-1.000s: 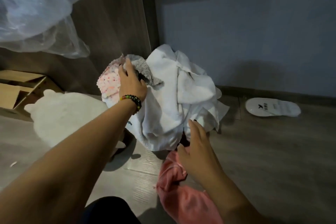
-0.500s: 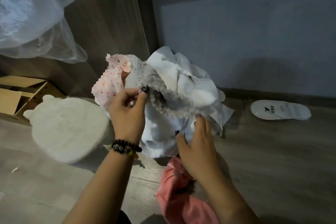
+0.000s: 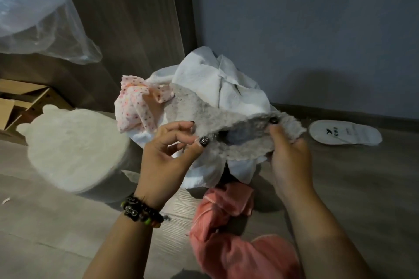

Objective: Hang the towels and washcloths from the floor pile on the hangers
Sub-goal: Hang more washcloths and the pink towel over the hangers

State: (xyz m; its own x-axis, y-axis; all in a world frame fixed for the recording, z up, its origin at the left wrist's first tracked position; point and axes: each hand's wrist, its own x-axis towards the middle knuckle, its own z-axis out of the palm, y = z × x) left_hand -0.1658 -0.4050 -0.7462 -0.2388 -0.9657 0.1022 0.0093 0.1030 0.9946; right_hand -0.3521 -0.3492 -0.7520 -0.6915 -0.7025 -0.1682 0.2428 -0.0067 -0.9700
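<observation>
A grey fluffy washcloth (image 3: 229, 120) is stretched between my two hands above the floor pile. My left hand (image 3: 169, 154) pinches its left edge between thumb and fingers. My right hand (image 3: 286, 149) pinches its right edge. Behind it lies the pile: white towels (image 3: 226, 81) heaped in the corner, with a pink dotted cloth (image 3: 136, 104) on the pile's left side. A salmon-pink towel (image 3: 229, 238) lies on the floor below my right forearm. No hangers are in view.
A white bear-shaped stool (image 3: 72, 149) stands on the floor at the left. Cardboard boxes (image 3: 20, 102) sit behind it. Clear plastic sheeting (image 3: 43, 11) hangs at the upper left. A white slipper (image 3: 344, 132) lies by the wall at the right.
My left hand has lifted the grey washcloth off the pile. My right hand rose from the pink towel and took hold of its other edge, spreading it out.
</observation>
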